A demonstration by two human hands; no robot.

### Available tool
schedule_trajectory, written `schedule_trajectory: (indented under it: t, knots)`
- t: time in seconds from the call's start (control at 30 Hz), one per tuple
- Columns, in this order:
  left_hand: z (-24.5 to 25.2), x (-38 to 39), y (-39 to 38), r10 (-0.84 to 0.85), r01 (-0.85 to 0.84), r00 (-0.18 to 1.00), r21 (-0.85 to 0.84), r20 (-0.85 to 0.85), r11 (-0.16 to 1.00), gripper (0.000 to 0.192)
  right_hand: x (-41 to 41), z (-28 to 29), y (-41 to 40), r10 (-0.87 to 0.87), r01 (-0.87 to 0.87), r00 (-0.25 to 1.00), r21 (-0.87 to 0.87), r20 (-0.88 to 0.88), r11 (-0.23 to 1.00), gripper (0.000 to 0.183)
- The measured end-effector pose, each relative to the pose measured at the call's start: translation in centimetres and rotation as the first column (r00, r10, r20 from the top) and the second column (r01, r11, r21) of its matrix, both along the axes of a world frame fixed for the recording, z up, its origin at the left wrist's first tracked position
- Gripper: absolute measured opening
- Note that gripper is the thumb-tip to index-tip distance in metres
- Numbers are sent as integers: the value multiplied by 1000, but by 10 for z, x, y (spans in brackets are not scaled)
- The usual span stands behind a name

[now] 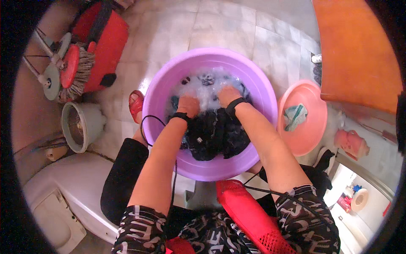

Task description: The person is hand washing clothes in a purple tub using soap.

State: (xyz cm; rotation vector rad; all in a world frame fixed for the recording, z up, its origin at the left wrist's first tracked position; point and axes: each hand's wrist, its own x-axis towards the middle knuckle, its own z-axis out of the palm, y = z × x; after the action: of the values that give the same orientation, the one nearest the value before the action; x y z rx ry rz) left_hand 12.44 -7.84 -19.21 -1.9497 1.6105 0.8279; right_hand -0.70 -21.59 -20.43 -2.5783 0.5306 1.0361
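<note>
A large purple plastic basin (209,173) holds soapy water with white suds (207,95) and soaked dark clothes (212,135). My left hand (189,104) is down in the suds on the left, at the upper edge of the black fabric. To its right, my right hand (229,95) is also sunk in the foam, apart from the left. Suds and cloth hide the fingers of both hands, so their grip is unclear. A black band circles each wrist. Small patterned fabric (206,79) pokes through the foam beyond my hands.
A coral plastic basin (309,133) containing a pale cloth (295,116) stands close on the right, near a pink plastic jug (350,144). On the left are a grey bucket (84,127) and mop heads (76,73). An orange-brown panel (355,57) juts in at upper right. Black cables hang beside my arms.
</note>
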Motion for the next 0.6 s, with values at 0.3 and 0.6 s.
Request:
schedule_trajectory:
  t: [0.3,0.6]
  knots:
    - [22,-27,44,231,-332,936,-449,-265,830,45,-21,51,20,-390,402,848,44,360,914,49]
    - [30,-56,61,500,-944,-155,277,-852,178,58,-49,196,44,-776,282,453,756,438,591,25]
